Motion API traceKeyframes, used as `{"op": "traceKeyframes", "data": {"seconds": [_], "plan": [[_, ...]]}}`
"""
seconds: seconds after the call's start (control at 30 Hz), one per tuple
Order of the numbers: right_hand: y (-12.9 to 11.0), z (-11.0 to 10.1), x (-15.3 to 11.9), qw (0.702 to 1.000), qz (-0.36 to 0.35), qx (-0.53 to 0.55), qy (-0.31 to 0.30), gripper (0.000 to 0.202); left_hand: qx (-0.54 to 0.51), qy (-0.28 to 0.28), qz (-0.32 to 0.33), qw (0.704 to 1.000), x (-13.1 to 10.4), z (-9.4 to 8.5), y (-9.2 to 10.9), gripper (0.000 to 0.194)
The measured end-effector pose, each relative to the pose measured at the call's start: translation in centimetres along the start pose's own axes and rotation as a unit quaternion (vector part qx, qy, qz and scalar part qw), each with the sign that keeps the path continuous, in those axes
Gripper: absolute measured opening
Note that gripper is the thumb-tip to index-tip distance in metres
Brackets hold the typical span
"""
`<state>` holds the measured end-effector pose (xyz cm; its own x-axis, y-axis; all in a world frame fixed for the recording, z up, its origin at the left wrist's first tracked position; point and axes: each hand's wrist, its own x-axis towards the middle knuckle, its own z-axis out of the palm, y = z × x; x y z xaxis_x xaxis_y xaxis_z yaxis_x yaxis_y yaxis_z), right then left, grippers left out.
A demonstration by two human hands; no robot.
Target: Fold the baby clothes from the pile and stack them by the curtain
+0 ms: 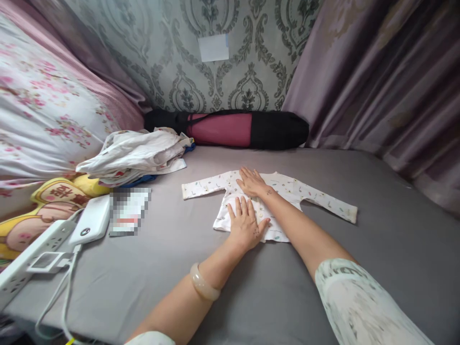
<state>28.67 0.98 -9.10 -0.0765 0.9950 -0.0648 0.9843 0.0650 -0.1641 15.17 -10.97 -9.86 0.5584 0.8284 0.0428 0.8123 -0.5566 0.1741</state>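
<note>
A small white long-sleeved shirt [283, 191] with a tiny print lies spread out on the grey sheet, its sleeves stretched to both sides. My left hand [246, 223] rests flat on the lower front of the shirt, fingers spread. Just above it, my right hand [252, 183] lies flat near the collar and the left shoulder, its fingers apart. Neither hand holds anything. My forearms hide part of the shirt's lower right side.
A pile of white clothes [132, 155] sits at the back left. Along the wall lies a black and maroon bag [223, 129]. A power strip [36, 256], a white power bank [93, 220], cables and a yellow cushion [53, 206] are at the left.
</note>
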Motion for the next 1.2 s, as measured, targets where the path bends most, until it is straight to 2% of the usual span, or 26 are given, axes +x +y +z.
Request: {"op": "traceKeyframes", "data": {"seconds": [0.3,0.43,0.6,0.73,0.83,1.0,1.1,1.2], "plan": [[0.1,1.2,1.0,0.998,0.027,0.026,0.049,0.063,-0.016,-0.013,-0.006,1.0,0.0,0.2,0.0,0.087],[0.4,0.9,1.1,0.994,0.018,0.09,0.062,0.062,-0.031,-0.017,-0.015,0.999,0.0,-0.4,-0.1,0.086],[2.0,-0.3,-0.7,0.956,0.048,0.233,0.173,0.063,-0.045,-0.003,-0.034,0.998,0.1,-1.1,-0.1,0.078],[4.6,-1.1,-4.7,0.933,0.099,0.282,0.202,0.055,-0.055,0.014,-0.03,0.998,0.2,-1.2,-0.1,0.073],[7.6,-1.8,-7.8,0.907,0.171,0.31,0.229,0.05,-0.06,0.028,0.038,0.997,0.1,-1.2,-0.1,0.065],[13.3,-3.0,-11.9,0.836,0.302,0.34,0.307,0.04,-0.063,0.005,0.136,0.989,-0.2,-1.2,-0.3,0.057],[16.0,-3.2,-14.1,0.809,0.385,0.32,0.307,0.034,-0.058,-0.004,0.155,0.986,-0.2,-1.2,-0.4,0.054],[17.8,-3.2,-16.0,0.8,0.438,0.295,0.285,0.028,-0.051,-0.008,0.16,0.986,-0.1,-0.9,-0.5,0.054]]}}
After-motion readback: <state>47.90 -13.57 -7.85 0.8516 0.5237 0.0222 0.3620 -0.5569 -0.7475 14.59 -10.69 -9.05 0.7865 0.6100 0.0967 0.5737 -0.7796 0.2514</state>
